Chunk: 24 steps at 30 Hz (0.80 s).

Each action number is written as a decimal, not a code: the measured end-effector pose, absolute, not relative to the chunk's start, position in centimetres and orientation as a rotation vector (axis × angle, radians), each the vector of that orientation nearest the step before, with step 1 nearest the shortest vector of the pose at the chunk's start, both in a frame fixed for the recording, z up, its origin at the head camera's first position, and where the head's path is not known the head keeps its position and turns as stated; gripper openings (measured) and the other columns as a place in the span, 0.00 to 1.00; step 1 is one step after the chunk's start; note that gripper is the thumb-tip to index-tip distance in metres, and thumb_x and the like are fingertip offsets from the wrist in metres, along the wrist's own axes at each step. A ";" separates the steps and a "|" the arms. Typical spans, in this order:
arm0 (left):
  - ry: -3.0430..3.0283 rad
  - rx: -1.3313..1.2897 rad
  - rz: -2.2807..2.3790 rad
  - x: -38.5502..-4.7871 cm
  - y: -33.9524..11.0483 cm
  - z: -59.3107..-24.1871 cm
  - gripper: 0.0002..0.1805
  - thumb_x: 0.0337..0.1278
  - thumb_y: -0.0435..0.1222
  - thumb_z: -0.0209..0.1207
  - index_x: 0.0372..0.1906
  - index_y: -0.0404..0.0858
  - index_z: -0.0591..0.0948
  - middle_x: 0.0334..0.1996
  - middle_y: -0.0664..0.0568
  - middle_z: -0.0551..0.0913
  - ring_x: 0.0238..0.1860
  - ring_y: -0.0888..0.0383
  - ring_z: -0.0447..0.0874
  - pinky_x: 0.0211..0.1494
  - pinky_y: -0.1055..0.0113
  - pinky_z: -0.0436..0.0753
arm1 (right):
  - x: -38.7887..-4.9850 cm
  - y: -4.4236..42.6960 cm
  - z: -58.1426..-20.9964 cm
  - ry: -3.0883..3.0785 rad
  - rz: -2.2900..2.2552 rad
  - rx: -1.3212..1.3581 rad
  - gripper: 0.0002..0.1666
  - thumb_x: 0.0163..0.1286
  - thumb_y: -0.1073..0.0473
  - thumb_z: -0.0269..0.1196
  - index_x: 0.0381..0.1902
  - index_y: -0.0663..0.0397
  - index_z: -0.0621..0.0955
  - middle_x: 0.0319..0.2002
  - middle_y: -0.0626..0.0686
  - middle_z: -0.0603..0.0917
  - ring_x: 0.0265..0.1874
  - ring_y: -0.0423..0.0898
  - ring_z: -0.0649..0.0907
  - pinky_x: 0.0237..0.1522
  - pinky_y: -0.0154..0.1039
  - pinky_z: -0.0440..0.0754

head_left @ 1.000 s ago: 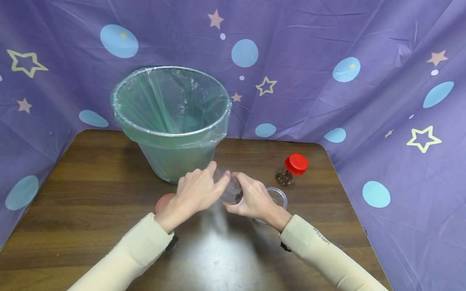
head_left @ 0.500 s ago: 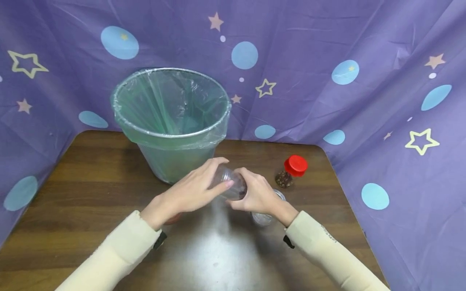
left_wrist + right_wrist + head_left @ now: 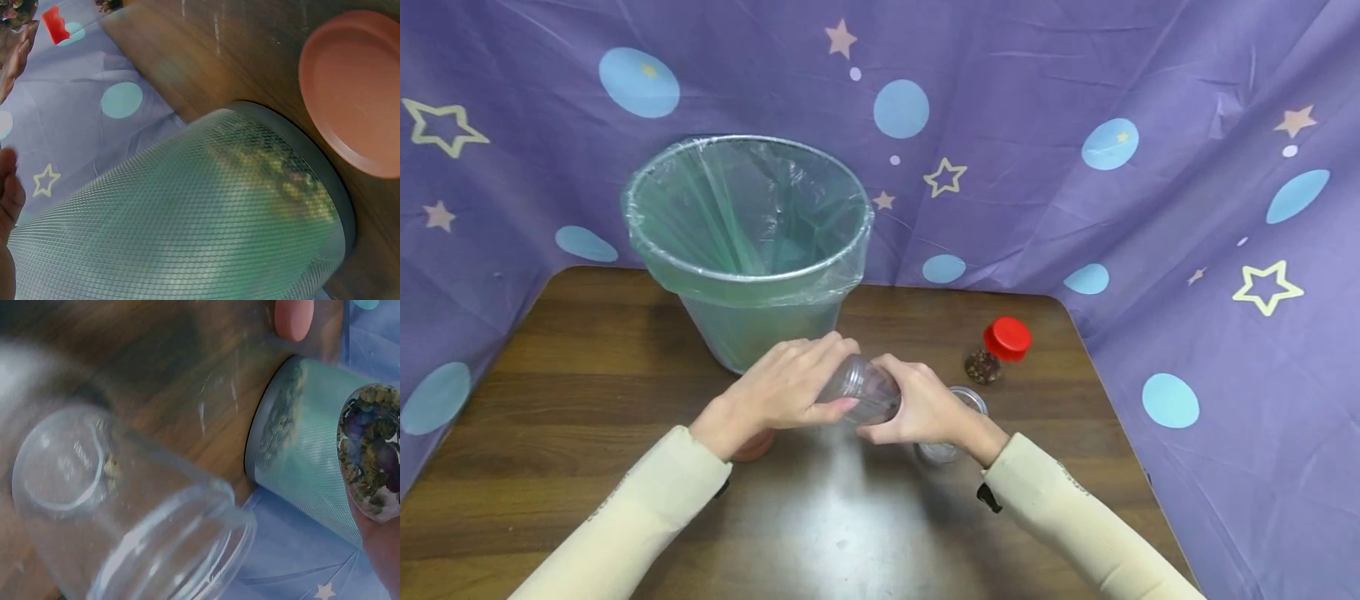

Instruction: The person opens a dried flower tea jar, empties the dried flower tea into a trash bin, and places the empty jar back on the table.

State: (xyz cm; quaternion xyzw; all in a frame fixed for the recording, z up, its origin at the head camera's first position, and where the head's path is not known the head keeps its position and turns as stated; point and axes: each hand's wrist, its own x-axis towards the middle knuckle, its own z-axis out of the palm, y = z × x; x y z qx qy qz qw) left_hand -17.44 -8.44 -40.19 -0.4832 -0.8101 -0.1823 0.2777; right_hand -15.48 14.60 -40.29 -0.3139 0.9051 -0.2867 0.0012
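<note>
Above the middle of the table, my right hand (image 3: 921, 404) grips the base end of a clear jar (image 3: 872, 396). The jar is tilted, its mouth toward my left hand (image 3: 782, 387). My left fingers curl over the mouth end, with the thumb in front. The palm side is hidden. In the right wrist view the held jar (image 3: 375, 453) shows dried flowers or herbs, green-brown with purple pieces. Under my right wrist a second clear jar (image 3: 938, 452) stands on the table. A few small bits (image 3: 111, 469) lie inside it.
A mesh bin (image 3: 763, 325) with a clear green-tinted liner stands at the back left. Beneath my left wrist lies a salmon-coloured round lid or dish (image 3: 359, 90). At the back right stands a small red-lidded jar (image 3: 983, 367) of dried brown contents. A patterned purple curtain (image 3: 1000, 125) surrounds the table.
My left hand first drew back slightly to the left, then its fingers came down around the jar's mouth end. The right hand kept its grip, and the jar turned more sideways.
</note>
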 end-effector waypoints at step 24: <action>-2.744 -0.747 -0.758 -15.9 -6.4 -39.2 0.20 0.66 0.54 0.49 0.44 0.41 0.69 0.17 0.50 0.74 0.15 0.53 0.68 0.17 0.62 0.67 | -15.0 14.0 -41.6 3.105 -0.844 -0.981 0.41 0.41 0.44 0.77 0.52 0.55 0.76 0.38 0.49 0.86 0.31 0.42 0.84 0.33 0.37 0.83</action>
